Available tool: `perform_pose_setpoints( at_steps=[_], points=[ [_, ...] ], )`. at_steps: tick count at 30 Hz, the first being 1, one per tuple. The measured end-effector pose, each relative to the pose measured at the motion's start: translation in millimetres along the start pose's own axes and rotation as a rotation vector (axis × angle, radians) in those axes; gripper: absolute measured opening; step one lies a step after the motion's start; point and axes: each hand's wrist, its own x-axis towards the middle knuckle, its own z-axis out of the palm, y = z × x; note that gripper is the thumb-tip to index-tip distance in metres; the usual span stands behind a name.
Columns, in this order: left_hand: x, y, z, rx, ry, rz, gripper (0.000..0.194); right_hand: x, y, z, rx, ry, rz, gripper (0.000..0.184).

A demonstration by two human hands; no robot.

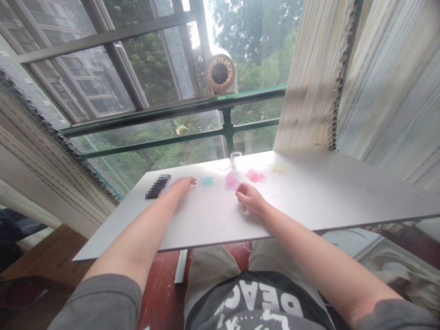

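My left hand [184, 184] rests on the white table between the phone and a teal pile [207, 181], with its fingers loosely apart and nothing visible in them. My right hand [250, 198] is closed, fingertips pinched together just at the near edge of a purple pile [232, 181]; whatever it may hold is too small to see. A pinkish-red pile [256, 175] lies just beyond that hand, and a pale yellow pile [277, 168] sits farther right. The piles look like small thin loops or strands. Behind them stands a clear cup [236, 158].
A dark phone [158, 187] lies at the table's left side. The white table [330, 192] reaches toward the window, with a green railing [178, 107] beyond. A round fan [220, 73] stands on the railing. Curtains [309, 68] hang at both sides; a cardboard box [48, 256] is at lower left.
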Motion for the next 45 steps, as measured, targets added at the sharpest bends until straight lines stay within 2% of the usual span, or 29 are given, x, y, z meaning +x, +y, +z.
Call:
perform_pose_setpoints(
  at_steps=[7, 12, 17, 21, 28, 31, 33, 36, 42, 45],
  points=[
    [-11.2, 1.6, -29.5, 0.169, -0.055, -0.048, 0.04, 2.3, 6.6, -1.6, -0.003, -0.005, 0.0, 0.005],
    [-18.8, -10.0, -47.0, 0.277, -0.102, -0.111, 0.027, 0.6, 6.7, -2.7, 0.003, -0.03, 0.013, 0.005],
    [-29.5, -16.4, -50.3, 0.334, -0.167, -0.19, 0.015, -0.5, 4.5, -2.6, 0.016, -0.038, 0.006, 0.004],
    [-29.3, -10.5, -36.2, 0.343, -0.184, -0.224, 0.014, -0.7, 5.0, -2.2, 0.02, -0.039, 0.006, 0.004],
    [-22.6, -9.8, -17.1, 0.288, -0.121, -0.331, 0.019, -0.8, 3.9, -2.0, 0.018, -0.037, 0.01, 0.004],
    [-26.8, -10.8, -13.9, 0.194, -0.137, -0.306, 0.029, -0.6, 3.1, -1.2, 0.021, -0.034, 0.009, 0.005],
    [-32.4, -5.6, -8.1, 0.099, -0.15, -0.246, 0.028, -0.2, 3.1, -0.7, 0.025, -0.032, 0.006, 0.005],
    [-41.3, 15.9, 9.8, -0.092, -0.147, -0.1, 0.02, 0.9, 3.0, -0.2, 0.025, -0.021, -0.01, 0.006],
    [-45.3, 86.9, 59.6, -0.5, -0.098, 0.219, 0.023, 2.5, 2.6, 0.8, 0.023, -0.019, -0.065, 0.016],
    [-44.2, 111.2, 75.1, -0.633, -0.061, 0.293, 0.025, 2.4, 2.5, -0.2, 0.027, -0.025, -0.064, 0.02]
  ],
)
